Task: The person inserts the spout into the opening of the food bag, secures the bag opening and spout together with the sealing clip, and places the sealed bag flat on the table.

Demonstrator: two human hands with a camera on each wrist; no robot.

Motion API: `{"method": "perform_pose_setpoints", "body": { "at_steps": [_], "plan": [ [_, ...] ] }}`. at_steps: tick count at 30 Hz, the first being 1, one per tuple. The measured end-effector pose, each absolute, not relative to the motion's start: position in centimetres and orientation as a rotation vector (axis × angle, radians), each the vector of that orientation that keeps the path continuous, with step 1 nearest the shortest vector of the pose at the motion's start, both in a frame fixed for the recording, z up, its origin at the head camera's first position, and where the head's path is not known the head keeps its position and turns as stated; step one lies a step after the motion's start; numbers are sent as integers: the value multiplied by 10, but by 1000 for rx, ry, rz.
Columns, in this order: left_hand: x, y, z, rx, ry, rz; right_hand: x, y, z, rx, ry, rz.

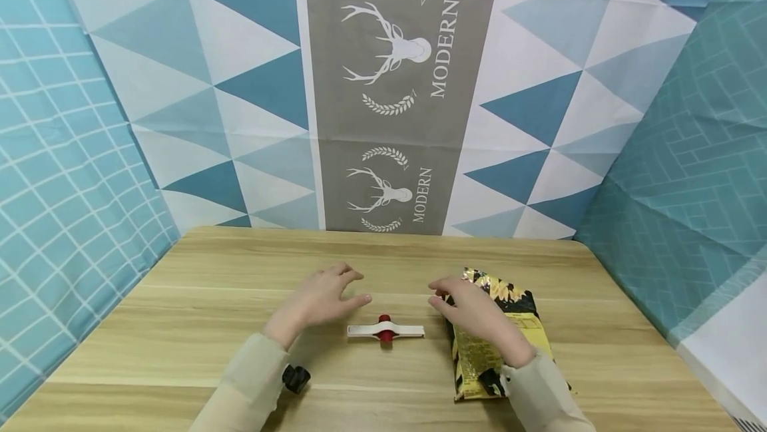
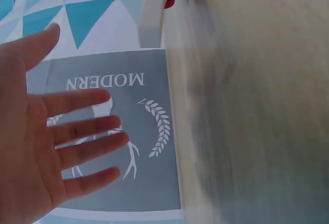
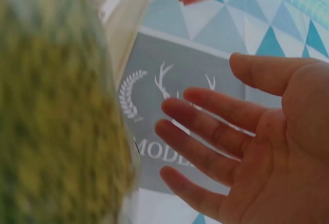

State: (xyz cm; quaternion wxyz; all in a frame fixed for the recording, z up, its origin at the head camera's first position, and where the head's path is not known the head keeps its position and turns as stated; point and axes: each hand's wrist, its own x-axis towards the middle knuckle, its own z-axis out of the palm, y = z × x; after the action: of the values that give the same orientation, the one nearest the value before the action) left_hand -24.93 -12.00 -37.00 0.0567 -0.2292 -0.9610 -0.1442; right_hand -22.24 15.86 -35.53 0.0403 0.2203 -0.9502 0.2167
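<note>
A white bar with a red knob at its middle (image 1: 365, 331) lies on the table between the two hands; its exact kind cannot be told. Just behind its left end hovers the left hand (image 1: 323, 295), fingers spread and relaxed, holding nothing. On the other side the right hand (image 1: 470, 309) hangs above a yellow and black packet (image 1: 530, 333) with sunflower pictures, its fingers loosely extended and apart. The right wrist view shows that palm (image 3: 277, 131) bare, beside the blurred packet (image 3: 61, 121). In the left wrist view the white bar (image 2: 152, 21) appears at the top.
The wood-grain table (image 1: 240, 265) meets a patterned cloth wall (image 1: 389, 126) at its back edge. Blue tiled cloth (image 1: 60, 219) hangs at the left, teal cloth (image 1: 689, 186) at the right. A small black object (image 1: 296, 379) sits beside the left cuff.
</note>
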Motion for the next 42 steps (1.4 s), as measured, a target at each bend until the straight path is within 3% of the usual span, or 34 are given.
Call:
{"method": "perform_pose_setpoints", "body": {
  "at_steps": [42],
  "plan": [
    [-234, -94, -385, -1071, -2948, -258, -208, 119, -379, 921, -3059, 506]
  ]
}}
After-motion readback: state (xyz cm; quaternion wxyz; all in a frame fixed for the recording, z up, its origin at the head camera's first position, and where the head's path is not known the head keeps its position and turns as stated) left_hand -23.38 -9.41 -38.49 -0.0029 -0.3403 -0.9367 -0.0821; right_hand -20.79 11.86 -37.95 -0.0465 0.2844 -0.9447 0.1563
